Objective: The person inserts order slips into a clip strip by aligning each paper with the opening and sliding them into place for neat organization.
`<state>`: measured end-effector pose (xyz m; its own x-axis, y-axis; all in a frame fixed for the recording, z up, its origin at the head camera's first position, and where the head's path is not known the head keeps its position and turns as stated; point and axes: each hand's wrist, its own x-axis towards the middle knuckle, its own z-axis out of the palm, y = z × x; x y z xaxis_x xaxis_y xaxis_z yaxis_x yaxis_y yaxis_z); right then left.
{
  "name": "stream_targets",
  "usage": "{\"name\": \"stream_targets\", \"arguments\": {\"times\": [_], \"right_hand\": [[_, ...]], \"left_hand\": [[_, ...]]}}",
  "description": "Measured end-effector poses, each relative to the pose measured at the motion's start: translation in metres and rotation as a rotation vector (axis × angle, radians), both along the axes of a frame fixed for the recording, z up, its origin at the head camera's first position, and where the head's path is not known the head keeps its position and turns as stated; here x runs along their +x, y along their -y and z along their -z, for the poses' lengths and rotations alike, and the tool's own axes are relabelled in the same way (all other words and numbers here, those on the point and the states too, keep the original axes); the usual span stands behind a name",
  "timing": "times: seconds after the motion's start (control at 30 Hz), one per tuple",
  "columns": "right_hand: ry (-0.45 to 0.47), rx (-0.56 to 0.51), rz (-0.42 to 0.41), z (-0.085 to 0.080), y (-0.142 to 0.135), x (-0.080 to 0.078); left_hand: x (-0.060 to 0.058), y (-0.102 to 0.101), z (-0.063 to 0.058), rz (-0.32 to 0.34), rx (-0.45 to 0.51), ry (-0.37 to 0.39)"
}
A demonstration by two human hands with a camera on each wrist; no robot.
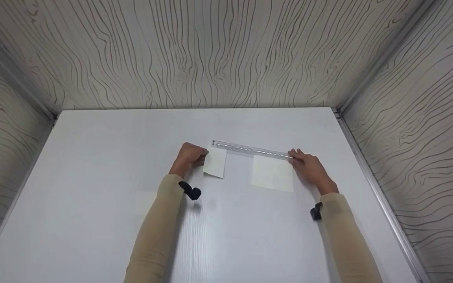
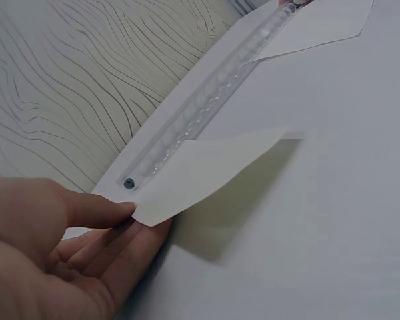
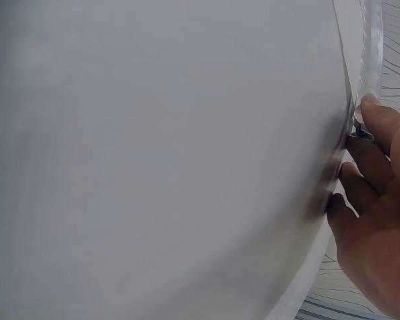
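Note:
My left hand (image 1: 189,155) pinches a small cream paper sheet (image 1: 214,163) at its edge, thumb above and fingers below. In the left wrist view this sheet (image 2: 207,173) tilts up off the white table and casts a shadow. Beyond it runs a long clear plastic strip (image 1: 250,149) with a scalloped row along it and a dark dot near its end. My right hand (image 1: 309,167) grips the strip's right end between thumb and fingers. A second, wider cream sheet (image 1: 272,173) lies against the strip's near side, beside the right hand.
A faint pale sheet (image 1: 146,202) lies on the white table (image 1: 246,236) beside the left forearm. Wood-grain panels (image 1: 195,55) rise behind the table and at both sides. Small black wrist cameras (image 1: 191,191) stick out from both sleeves.

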<state>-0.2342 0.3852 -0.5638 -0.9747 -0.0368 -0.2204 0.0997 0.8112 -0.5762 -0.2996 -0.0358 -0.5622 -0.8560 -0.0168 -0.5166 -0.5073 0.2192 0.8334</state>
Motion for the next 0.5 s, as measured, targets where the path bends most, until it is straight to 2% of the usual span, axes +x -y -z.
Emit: {"name": "stream_targets", "arguments": {"times": [0.33,0.5], "right_hand": [[0.000,-0.004,0.008,0.002,-0.001,-0.001],[0.012,-0.005,0.017,0.001,-0.001,-0.002]], "left_hand": [[0.002,-0.009,-0.002,0.038,0.002,-0.022],[0.001,-0.012,-0.001,0.039,-0.036,-0.020]]}}
